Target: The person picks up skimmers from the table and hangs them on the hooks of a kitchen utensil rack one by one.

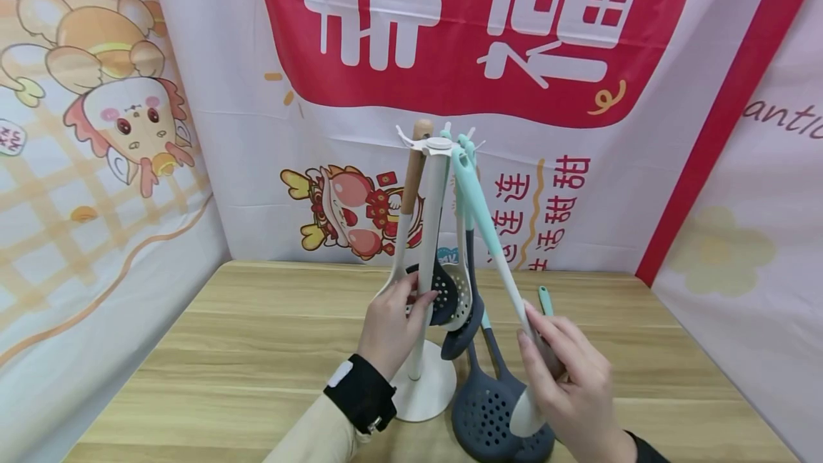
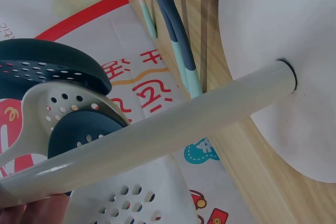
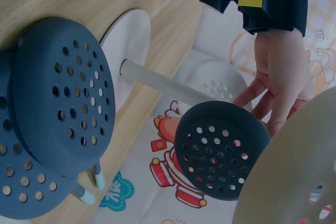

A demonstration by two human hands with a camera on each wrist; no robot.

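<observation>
We see the left hand (image 1: 392,327) grasping the white pole (image 1: 432,234), close by the hanging utensils (image 1: 459,299). Right hand (image 1: 572,377) pinches the mint-handled skimmer (image 1: 508,277) low on its shaft, right of the pole, handle tip up at the hooks (image 1: 440,143); whether hung, we cannot tell. Dark skimmers (image 1: 491,406) overlap beside the base (image 1: 427,399).

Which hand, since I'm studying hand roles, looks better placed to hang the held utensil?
Probably the right hand: it grips the mint-handled utensil, whose upper end is near the rack top. The left hand holds the pole, so it seems better suited to steadying.
</observation>
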